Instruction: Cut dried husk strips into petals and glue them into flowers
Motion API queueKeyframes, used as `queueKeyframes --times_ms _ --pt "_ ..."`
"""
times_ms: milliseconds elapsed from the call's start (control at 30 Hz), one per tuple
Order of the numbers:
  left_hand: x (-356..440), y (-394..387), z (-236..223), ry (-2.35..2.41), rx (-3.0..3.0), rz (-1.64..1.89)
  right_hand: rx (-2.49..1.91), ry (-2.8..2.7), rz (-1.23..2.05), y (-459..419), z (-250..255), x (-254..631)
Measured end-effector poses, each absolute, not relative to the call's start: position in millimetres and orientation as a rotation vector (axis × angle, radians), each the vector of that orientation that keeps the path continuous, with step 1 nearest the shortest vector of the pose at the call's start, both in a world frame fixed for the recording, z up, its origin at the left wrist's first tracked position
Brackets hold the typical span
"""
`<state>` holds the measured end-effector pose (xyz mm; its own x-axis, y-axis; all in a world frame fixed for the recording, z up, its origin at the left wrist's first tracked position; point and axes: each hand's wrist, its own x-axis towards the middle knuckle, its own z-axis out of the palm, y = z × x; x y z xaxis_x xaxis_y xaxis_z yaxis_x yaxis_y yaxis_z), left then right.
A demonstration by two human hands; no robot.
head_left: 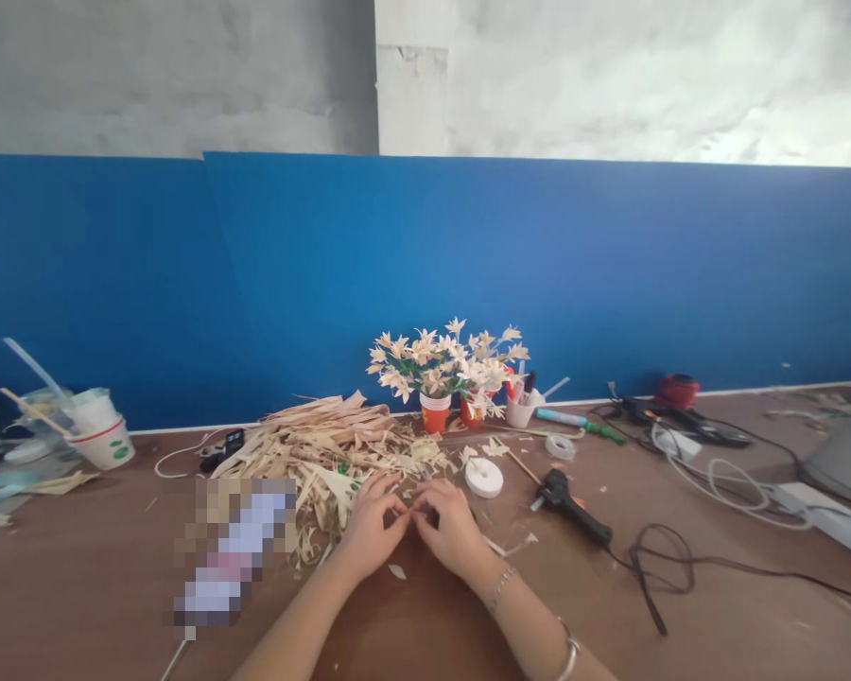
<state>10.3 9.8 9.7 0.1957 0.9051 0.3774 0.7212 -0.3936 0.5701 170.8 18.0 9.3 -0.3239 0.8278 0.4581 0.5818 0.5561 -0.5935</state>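
at eleven o'clock from the hands, dried husk strips (326, 427) are heaped. the left hand (373, 526) and right hand (454, 530) are curled into near-pinches, nearly meeting; anything held cannot be made out. fine fingertip work seems under way; steadiness is called for.

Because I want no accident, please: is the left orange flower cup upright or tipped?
Upright: the orange cup stands with its white rim up, and flowers rise above it.

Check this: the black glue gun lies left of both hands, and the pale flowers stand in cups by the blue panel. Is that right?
Not quite: the head view shows the black glue gun to the right of the right hand. The pale flowers do stand in cups by the blue panel.
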Motion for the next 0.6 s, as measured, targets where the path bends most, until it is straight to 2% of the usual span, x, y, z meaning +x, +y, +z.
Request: queueKeyframes --times_ms 600 --pt "12.5 8.1 8.0 1.540 2.314 1.145 -1.112 -1.981 0.509 22.8 6.1 172.2"
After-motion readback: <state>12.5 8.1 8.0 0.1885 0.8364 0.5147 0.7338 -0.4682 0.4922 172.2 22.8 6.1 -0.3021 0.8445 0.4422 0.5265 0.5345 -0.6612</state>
